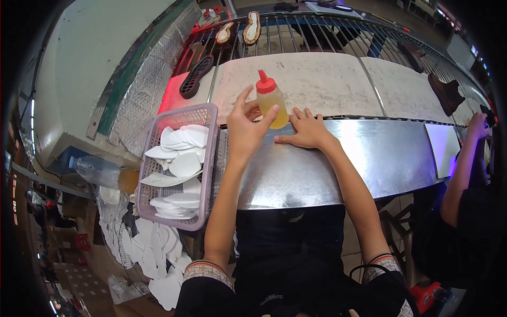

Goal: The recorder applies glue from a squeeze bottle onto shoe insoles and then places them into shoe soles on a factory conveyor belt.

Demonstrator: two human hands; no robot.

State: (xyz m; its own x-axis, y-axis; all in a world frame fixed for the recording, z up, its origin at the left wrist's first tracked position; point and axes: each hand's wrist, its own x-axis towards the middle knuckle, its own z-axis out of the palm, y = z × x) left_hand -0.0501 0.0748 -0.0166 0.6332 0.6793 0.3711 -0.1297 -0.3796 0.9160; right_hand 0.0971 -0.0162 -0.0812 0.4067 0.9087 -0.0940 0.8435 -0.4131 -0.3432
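Observation:
A clear squeeze bottle [273, 100] with a red nozzle cap and yellowish liquid inside stands nearly upright, slightly tilted, at the far edge of the metal table [296, 179]. My left hand [247, 124] is round its left side, the thumb across its front; some of the fingers are partly hidden behind it. Just right of the bottle's base, my right hand [307, 130] rests on the table's far edge. Its fingers are spread and it holds nothing. Beside my left forearm sits a pale purple plastic basket [209, 158] with several white shoe-insert pieces [185, 165].
Beyond the table runs a pale conveyor belt [327, 79] with metal rollers. On it lie a dark shoe sole [196, 76], two brown-rimmed soles [252, 28] and a brown boot [447, 94]. A co-worker's arm [460, 169] is at right. More white pieces [156, 248] hang below the basket.

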